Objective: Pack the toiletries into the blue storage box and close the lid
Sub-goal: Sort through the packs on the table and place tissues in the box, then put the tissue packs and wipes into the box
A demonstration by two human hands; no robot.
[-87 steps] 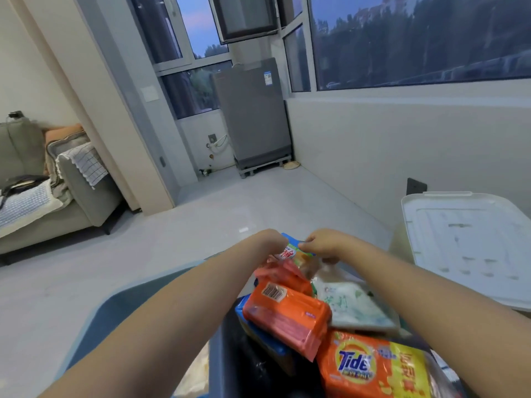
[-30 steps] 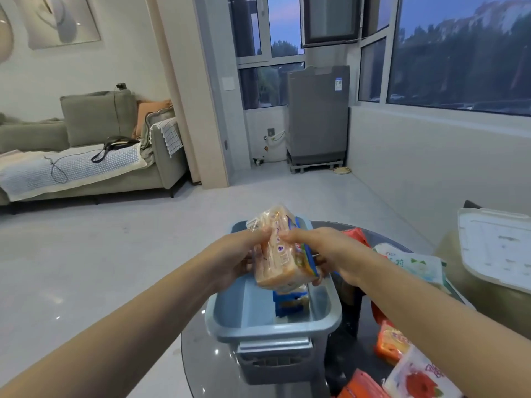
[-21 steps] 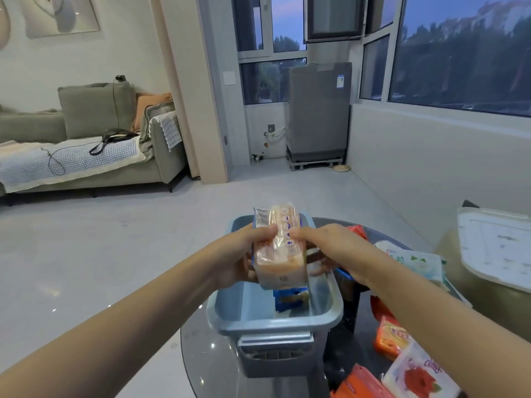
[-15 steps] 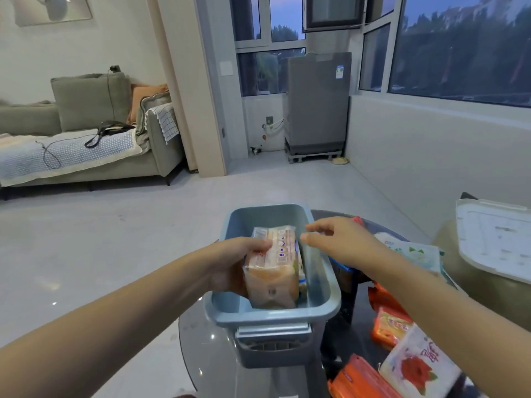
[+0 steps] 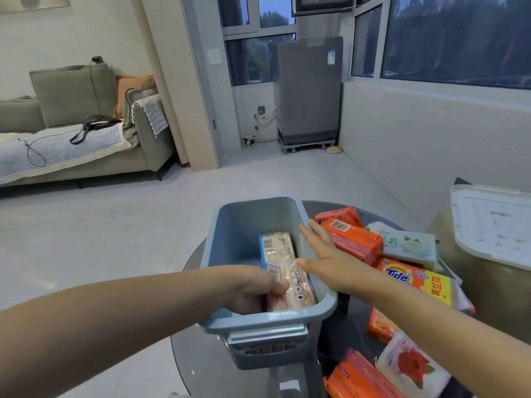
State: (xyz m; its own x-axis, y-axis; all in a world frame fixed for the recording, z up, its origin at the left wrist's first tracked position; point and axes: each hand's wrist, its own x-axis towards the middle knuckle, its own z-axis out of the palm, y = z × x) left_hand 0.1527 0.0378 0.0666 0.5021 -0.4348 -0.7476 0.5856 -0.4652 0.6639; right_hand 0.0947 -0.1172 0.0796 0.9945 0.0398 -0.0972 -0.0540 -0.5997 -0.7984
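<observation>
We judge the packing barely begun: the blue storage box [image 5: 253,225], a smooth rigid plastic tub with rounded corners, a rolled rim and a moulded handle on its near end, stands open on the dark glossy round table [image 5: 201,357], and we see only one pack inside it, with whatever lies beneath that pack hidden from us; the white lid [image 5: 491,225], flat and ribbed, sits well apart to the right on another surface, so closing is all to come; most of the toiletries wait just beside the box, among them the orange and yellow Tide pack [image 5: 416,280] in shiny printed film, the orange soap bars [image 5: 353,239] in crinkled wrap with a barcode, the pale soft tissue pack [image 5: 408,244] and, nearer us, a white rose-printed pack [image 5: 411,366] and more orange packs [image 5: 359,377]; inside the box the peach soap pack [image 5: 284,268], a long block in clear glossy film, lies along the right wall; our left hand [image 5: 255,291] grips its near end, fingers curled round it; our right hand [image 5: 327,257] lies open, fingers straight, over the box's right rim.
</observation>
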